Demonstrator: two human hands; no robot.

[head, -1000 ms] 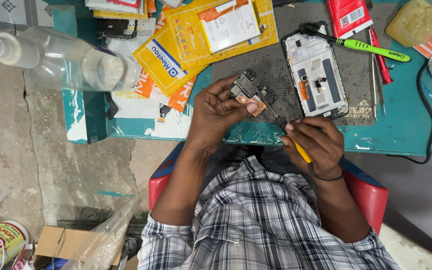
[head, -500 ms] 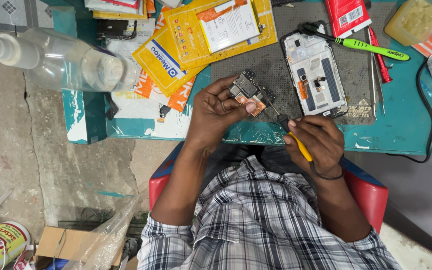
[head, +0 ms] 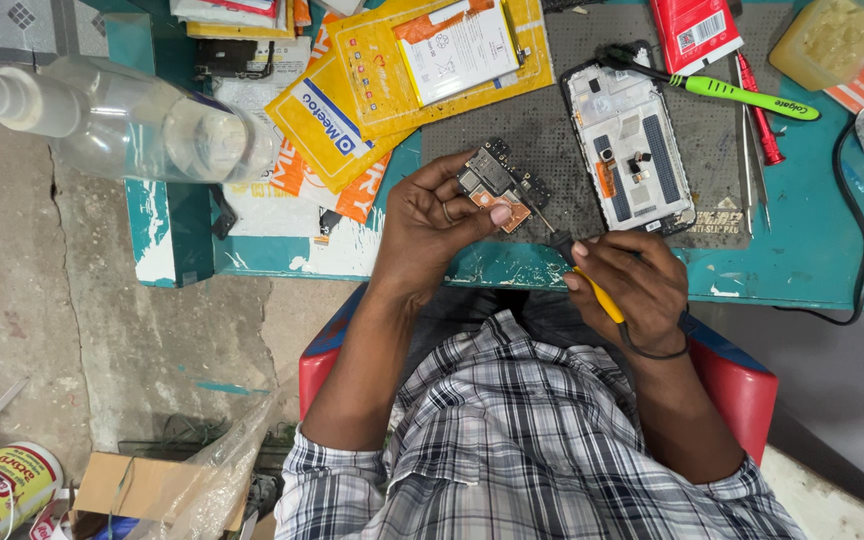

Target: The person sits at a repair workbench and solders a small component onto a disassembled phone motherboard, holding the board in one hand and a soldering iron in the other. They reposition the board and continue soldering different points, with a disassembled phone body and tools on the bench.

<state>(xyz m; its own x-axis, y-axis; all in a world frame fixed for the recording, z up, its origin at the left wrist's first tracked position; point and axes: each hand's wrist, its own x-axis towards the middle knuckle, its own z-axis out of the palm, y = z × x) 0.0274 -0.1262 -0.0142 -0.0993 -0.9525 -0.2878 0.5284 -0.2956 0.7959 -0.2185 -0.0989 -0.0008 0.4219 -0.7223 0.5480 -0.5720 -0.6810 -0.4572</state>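
Pinching a small circuit board (head: 497, 187), the left hand (head: 432, 225) faces the right hand (head: 627, 285), whose grip holds a yellow-handled screwdriver (head: 577, 265).

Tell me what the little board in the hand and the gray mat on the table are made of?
The circuit board in the left hand looks like dark rigid laminate with shiny metal shields and a coppery patch. The gray mat looks like soft matte rubber or silicone, judging by its dull dotted surface, though the exact material is unclear.

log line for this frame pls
left hand: holds circuit board | right hand: yellow-handled screwdriver, tip at board | opened phone on mat
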